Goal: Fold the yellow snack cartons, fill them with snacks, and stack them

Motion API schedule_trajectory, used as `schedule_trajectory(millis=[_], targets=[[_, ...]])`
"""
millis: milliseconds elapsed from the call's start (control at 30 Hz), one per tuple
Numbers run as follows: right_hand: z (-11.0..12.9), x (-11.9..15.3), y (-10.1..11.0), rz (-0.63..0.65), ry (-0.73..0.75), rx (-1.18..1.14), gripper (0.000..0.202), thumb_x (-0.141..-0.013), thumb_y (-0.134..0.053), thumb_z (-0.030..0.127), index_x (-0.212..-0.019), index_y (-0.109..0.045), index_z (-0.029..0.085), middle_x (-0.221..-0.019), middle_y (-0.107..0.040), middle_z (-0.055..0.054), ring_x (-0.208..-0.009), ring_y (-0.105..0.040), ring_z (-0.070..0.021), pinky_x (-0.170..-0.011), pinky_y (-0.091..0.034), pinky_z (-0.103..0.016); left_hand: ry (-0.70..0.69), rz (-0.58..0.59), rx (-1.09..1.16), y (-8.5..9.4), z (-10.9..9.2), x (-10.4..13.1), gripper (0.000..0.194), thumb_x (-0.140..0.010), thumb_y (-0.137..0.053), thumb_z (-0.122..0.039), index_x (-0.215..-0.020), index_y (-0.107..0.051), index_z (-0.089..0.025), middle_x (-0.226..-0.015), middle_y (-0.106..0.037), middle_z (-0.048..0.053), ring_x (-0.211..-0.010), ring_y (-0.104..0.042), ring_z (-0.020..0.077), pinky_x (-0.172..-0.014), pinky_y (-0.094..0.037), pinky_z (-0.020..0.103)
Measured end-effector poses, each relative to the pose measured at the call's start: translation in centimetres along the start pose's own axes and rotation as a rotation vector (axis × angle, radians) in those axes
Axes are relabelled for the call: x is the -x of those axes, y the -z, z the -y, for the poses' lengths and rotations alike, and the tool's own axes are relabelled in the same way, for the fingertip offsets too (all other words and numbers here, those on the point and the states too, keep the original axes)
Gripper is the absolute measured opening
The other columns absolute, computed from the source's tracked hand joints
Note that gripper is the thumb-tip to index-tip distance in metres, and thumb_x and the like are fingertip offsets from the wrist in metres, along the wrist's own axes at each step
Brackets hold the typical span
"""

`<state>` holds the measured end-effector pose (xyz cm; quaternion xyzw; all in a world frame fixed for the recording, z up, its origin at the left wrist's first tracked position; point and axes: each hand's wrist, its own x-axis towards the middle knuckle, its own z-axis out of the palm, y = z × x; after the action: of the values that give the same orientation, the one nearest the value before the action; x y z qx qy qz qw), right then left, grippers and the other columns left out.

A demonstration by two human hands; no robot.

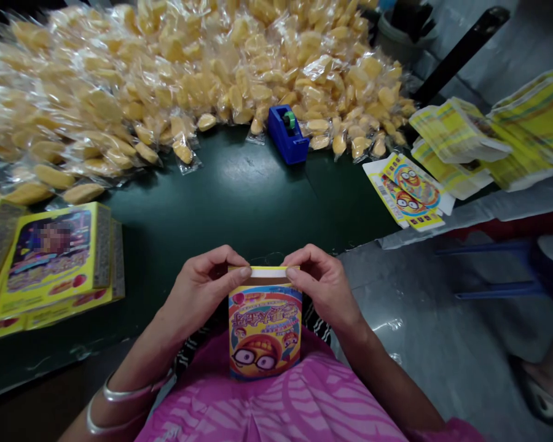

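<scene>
Yellow carton point(265, 331) with cartoon print, striped magenta shirt point(276, 408), blue tape dispenser point(289, 140), dark green table point(239, 190)

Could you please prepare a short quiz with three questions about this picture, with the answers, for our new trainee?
1. True or false: the left hand and the right hand both hold the printed box.
2. What stands on the table near the wrapped yellow pieces? A) a blue tape dispenser B) a red stapler C) a white cup
3. Fill in: silver bangles are around the ___ wrist.

Key: 1 true; 2 A; 3 left.
</scene>
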<state>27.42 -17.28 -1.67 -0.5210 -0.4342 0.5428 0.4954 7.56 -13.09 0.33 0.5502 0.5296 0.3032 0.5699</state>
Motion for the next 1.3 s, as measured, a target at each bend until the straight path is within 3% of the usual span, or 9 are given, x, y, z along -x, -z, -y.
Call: schedule_trajectory(millis=[200,367,533,733,867,933,1033,1100,1300], targets=[[-0.7,1.9,0.4,-0.069,0.053,0.015,0.012,-0.088,-0.067,0.029,-0.079,-0.072,0.023,-0.096,-0.075,-0.003,-0.09,-0.069,-0.0165,-0.079,-0.055,-0.029,-0.062,-0.015,-0.071,0.0,0.9,1.6,0.022,-0.083,-0.064,-0.04,-0.087,-0.078,-0.023,-0.09,-0.077,0.004,-0.081,-0.068,0.0202,-0.07,-0.054,0.026],[-1.4,2.9,0.4,-0.124,0.09,0.0,0.007,-0.085,-0.071,0.028,-0.091,-0.074,0.026,-0.107,-0.075,-0.005,-0.103,-0.07,-0.0206,-0.09,-0.057,-0.037,-0.076,-0.194,-0.018,-1.3,2.4,3.3,0.031,-0.084,-0.067,-0.039,-0.11,-0.073,-0.025,-0.111,-0.076,0.005,-0.096,-0.071,0.0224,-0.079,-0.058,0.028],[-1.6,3.1,0.2,-0.146,0.07,0.008,0.007,-0.084,-0.072,0.028,-0.09,-0.073,0.025,-0.107,-0.075,-0.006,-0.101,-0.071,-0.0212,-0.09,-0.058,-0.039,-0.088,-0.21,-0.016,-1.3,2.6,3.4,0.019,-0.081,-0.07,-0.035,-0.095,-0.077,-0.025,-0.109,-0.077,0.005,-0.099,-0.071,0.0232,-0.084,-0.058,0.03],[-1.4,2.9,-0.2,-0.085,0.103,0.058,0.005,-0.085,-0.07,0.023,-0.086,-0.074,0.025,-0.102,-0.075,-0.004,-0.096,-0.071,-0.0185,-0.086,-0.057,-0.034,-0.106,-0.052,0.127,0.3,3.1,3.1,0.01,-0.08,-0.071,-0.031,-0.074,-0.074,-0.024,-0.094,-0.075,0.003,-0.09,-0.069,0.0193,-0.079,-0.056,0.027],[-1.0,2.3,-0.5,-0.087,0.108,0.057,0.006,-0.085,-0.069,0.022,-0.083,-0.074,0.025,-0.099,-0.075,-0.003,-0.091,-0.07,-0.0179,-0.082,-0.057,-0.032,-0.029,-0.168,0.195,-0.4,3.9,3.6,0.014,-0.084,-0.069,-0.036,-0.093,-0.073,-0.027,-0.106,-0.073,0.002,-0.099,-0.067,0.0183,-0.083,-0.054,0.024],[-0.7,2.1,-0.6,-0.066,0.103,0.035,0.007,-0.086,-0.069,0.022,-0.082,-0.074,0.025,-0.099,-0.074,-0.003,-0.091,-0.07,-0.0176,-0.082,-0.056,-0.031,0.015,-0.148,0.185,-0.9,3.9,3.7,0.019,-0.085,-0.069,-0.039,-0.099,-0.071,-0.028,-0.101,-0.072,0.001,-0.089,-0.067,0.0166,-0.076,-0.054,0.022],[-0.5,1.8,-0.5,-0.002,0.09,-0.011,0.007,-0.085,-0.069,0.022,-0.081,-0.074,0.024,-0.098,-0.073,-0.003,-0.091,-0.069,-0.0171,-0.082,-0.056,-0.03,0.051,-0.101,0.176,-1.0,3.8,3.6,0.02,-0.082,-0.071,-0.043,-0.091,-0.071,-0.025,-0.083,-0.069,-0.001,-0.071,-0.064,0.0143,-0.062,-0.053,0.019],[-0.6,1.7,-0.5,0.02,0.07,-0.06,0.006,-0.084,-0.07,0.022,-0.08,-0.075,0.024,-0.097,-0.073,-0.003,-0.09,-0.069,-0.0169,-0.081,-0.055,-0.03,0.047,-0.117,0.168,-0.9,3.7,3.7,0.023,-0.08,-0.072,-0.045,-0.09,-0.073,-0.025,-0.083,-0.07,0.0,-0.073,-0.065,0.0156,-0.063,-0.054,0.02],[-1.1,-0.4,-1.5,0.08,0.024,-0.294,0.008,-0.072,-0.08,0.026,-0.071,-0.074,0.022,-0.093,-0.074,-0.004,-0.088,-0.068,-0.018,-0.081,-0.053,-0.03,-0.013,-0.3,0.06,0.5,3.4,3.4,0.032,-0.072,-0.075,-0.054,-0.084,-0.079,-0.024,-0.093,-0.077,0.005,-0.081,-0.072,0.0215,-0.067,-0.059,0.022]])
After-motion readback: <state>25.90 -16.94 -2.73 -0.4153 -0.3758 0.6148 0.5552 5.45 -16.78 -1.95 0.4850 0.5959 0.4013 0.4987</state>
